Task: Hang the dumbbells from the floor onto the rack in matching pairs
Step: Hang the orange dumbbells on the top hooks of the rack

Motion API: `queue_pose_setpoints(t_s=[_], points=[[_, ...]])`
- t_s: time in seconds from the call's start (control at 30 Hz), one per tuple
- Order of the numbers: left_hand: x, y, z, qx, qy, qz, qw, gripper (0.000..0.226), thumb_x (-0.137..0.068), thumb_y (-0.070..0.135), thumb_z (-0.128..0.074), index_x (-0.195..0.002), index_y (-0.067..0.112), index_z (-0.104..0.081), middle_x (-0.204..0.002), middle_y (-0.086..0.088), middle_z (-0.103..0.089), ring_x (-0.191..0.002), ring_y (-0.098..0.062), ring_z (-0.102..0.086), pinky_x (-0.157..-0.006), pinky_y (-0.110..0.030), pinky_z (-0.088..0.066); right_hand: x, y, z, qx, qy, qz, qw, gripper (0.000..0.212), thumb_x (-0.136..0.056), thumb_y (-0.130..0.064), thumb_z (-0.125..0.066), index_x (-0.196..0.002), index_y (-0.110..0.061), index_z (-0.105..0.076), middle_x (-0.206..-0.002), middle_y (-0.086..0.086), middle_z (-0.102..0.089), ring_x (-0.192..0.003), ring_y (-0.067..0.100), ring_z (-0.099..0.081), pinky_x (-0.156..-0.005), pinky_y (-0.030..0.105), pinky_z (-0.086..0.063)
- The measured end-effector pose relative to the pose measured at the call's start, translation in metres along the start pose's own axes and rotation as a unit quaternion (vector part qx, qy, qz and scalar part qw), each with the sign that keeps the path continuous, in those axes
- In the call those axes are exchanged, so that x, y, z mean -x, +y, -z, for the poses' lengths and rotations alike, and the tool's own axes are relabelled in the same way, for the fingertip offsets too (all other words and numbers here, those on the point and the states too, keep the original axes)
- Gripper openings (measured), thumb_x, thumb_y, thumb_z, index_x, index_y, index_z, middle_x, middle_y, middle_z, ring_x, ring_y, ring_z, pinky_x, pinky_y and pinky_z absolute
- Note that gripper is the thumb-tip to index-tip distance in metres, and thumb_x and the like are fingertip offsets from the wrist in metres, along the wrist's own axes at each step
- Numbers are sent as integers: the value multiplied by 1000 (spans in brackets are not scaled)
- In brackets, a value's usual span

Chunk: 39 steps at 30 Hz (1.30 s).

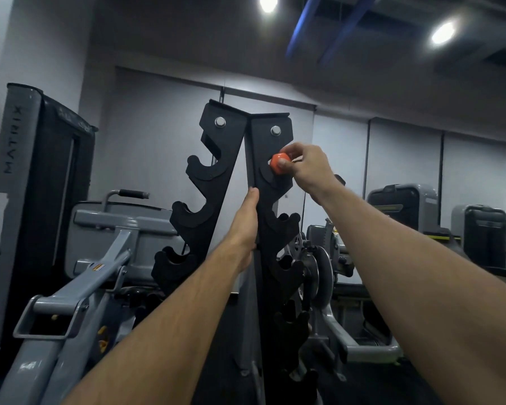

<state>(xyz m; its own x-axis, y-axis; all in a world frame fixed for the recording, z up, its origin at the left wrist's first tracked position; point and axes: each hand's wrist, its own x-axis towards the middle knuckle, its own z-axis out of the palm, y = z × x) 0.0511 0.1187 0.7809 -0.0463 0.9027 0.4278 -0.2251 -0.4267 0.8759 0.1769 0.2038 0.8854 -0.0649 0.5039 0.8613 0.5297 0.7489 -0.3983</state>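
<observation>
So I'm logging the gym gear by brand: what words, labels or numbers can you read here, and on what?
"MATRIX": printed vertically on the grey upright of the weight machine at far left.
Orange-and-white warning sticker on the grey machine arm: too small to read.
Black dumbbell rack and orange dumbbell: no readable text.

right hand (306,165) gripping orange dumbbell (279,163) (at rack (270,147))
</observation>
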Motion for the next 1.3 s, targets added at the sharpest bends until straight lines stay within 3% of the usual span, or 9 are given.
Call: queue_pose_setpoints(t_s=[0.23, 0.47, 0.6, 0.67, 0.73, 0.9, 1.03, 1.23, 1.3], points=[[2, -1, 0, -6, 0, -2, 1000, 23, -109, 52, -26, -106, 46, -48, -84, 27, -51, -72, 6, -47, -90, -37, -41, -1, 0, -1, -70, -74, -45, 994, 18, -100, -18, -64, -117, -16, -59, -119, 17, -66, -103, 27, -64, -73, 25, -46], [-3, -4, 5, -13, -2, 5, 1000, 27, -108, 55, -27, -106, 45, -52, -83, 30, -53, -72, 7, -50, -86, -38, -45, -3, 8, -5, -64, -21, -23, 997, 14, -95, -18, -69, -108, -23, -65, -113, 14, -72, -104, 28, -68, -81, 29, -50], [-3, -7, 5, -24, -2, 1, 1000, 29, -108, 56, -27, -98, 49, -53, -82, 32, -53, -69, 9, -50, -79, -36, -44, -2, 17, -3, -68, -57, -27, 996, 32, -97, -24, -68, -127, -13, -63, -121, 13, -70, -112, 27, -67, -100, 39, -53], [-4, -7, 5, -21, 0, 0, 1000, 26, -108, 55, -27, -102, 48, -51, -82, 30, -53, -69, 8, -50, -81, -36, -44, -2, 18, -3, -44, -71, -20, 996, 39, -99, -28, -64, -133, -9, -62, -123, 10, -69, -115, 25, -65, -102, 38, -51], [-2, -7, 4, -24, 2, -1, 1000, 25, -107, 56, -27, -107, 45, -49, -83, 28, -53, -71, 6, -49, -72, -33, -46, -1, 17, -3, -31, -79, -17, 996, 38, -102, -28, -60, -134, -8, -63, -122, 10, -68, -114, 25, -63, -97, 32, -48], [1, -6, 5, -41, 1, -8, 999, 27, -108, 54, -26, -121, 45, -48, -87, 28, -52, -72, 8, -47, -66, -26, -44, -3, 19, -3, -34, -90, -23, 995, 38, -103, -30, -58, -134, -9, -62, -123, 8, -68, -114, 24, -63, -96, 32, -48], [-3, -9, 6, -33, -7, -17, 999, 48, -108, 53, -26, -152, 40, -38, -115, 22, -50, -77, 10, -46, -69, -24, -43, -4, 20, -2, -41, -91, -33, 994, 38, -101, -31, -61, -132, -9, -65, -122, 7, -70, -116, 24, -64, -101, 35, -50], [-4, -10, 7, -18, -19, -28, 999, 53, -108, 53, -27, -159, 39, -27, -156, 14, -40, -91, 5, -50, -77, -29, -45, -5, 18, -2, -57, -94, -46, 993, 43, -96, -35, -64, -132, -12, -64, -122, 6, -71, -116, 24, -65, -106, 42, -51], [-3, -10, 7, -14, -22, -25, 999, 53, -108, 53, -27, -159, 38, -26, -161, 13, -35, -111, -1, -49, -89, -35, -43, -4, 17, -1, -63, -92, -51, 992, 45, -97, -36, -64, -134, -12, -63, -124, 7, -70, -118, 25, -65, -106, 42, -51]])
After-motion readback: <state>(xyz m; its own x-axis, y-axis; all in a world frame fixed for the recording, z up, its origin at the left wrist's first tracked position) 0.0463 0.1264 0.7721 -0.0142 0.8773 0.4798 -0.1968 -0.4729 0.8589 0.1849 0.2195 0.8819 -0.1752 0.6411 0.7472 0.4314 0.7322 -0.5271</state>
